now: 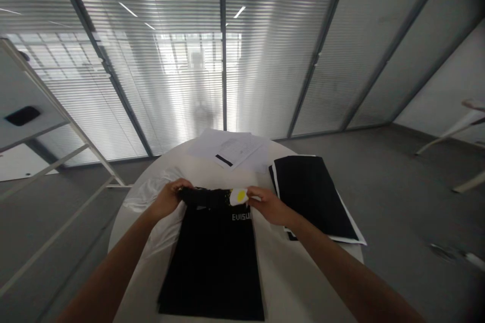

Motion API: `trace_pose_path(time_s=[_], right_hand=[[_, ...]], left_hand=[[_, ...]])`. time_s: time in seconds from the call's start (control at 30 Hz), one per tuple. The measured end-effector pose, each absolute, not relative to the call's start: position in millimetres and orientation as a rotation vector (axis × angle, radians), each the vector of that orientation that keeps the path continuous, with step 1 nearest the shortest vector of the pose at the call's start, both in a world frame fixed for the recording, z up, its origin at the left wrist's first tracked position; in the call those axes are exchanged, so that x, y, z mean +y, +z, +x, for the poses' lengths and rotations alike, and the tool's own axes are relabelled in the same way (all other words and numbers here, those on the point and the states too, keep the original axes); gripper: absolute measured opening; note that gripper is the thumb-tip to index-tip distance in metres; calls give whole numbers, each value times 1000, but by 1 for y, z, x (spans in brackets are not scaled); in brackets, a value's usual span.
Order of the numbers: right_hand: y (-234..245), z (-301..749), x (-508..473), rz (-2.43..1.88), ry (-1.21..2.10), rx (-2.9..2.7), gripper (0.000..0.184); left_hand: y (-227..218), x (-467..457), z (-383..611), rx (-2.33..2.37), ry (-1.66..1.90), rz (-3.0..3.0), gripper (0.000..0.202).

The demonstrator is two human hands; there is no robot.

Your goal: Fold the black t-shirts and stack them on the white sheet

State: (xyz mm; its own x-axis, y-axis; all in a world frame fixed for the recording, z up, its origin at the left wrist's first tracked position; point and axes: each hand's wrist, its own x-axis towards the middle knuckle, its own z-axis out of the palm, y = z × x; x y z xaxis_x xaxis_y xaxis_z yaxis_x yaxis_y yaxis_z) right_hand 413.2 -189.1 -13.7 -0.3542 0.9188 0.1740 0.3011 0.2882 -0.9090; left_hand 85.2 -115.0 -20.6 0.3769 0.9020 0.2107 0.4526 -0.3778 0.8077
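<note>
Black garment (214,257) — its far edge pinched between left hand (168,201) and right hand (270,206), each grip closed.

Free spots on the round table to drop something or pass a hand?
Bare tabletop lies between the black garment and the black folders, under the right forearm. A smaller bare strip runs left of the white papers. Crowded: the left side holds white cloth, and both hands, left and right, grip the garment's far edge.

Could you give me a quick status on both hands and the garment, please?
Left hand and right hand both grip the far edge of the black folded printed garment. Garment on round white table. Black sheets lie right, apart.
</note>
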Motion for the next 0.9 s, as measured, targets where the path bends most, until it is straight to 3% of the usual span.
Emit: trace_pose_path(time_s=[0.23,0.47,0.57,0.77,0.9], right_hand=[[3,412,-135,-1256,1230,-1261,20],[-16,408,-134,-1020,1402,-941,27],[-20,412,-147,-965,1384,-1045,25],[-35,423,-195,-930,1271,-1618,20],[-45,422,-223,-846,1088,-2055,18]], left_hand=[[-15,-71,114,1258,1011,1738,25],[-20,-79,127,1053,1007,1273,29],[-23,-89,117,943,1023,1278,28],[-39,-123,90,909,840,1830,10],[-47,-144,81,893,640,2016,18]])
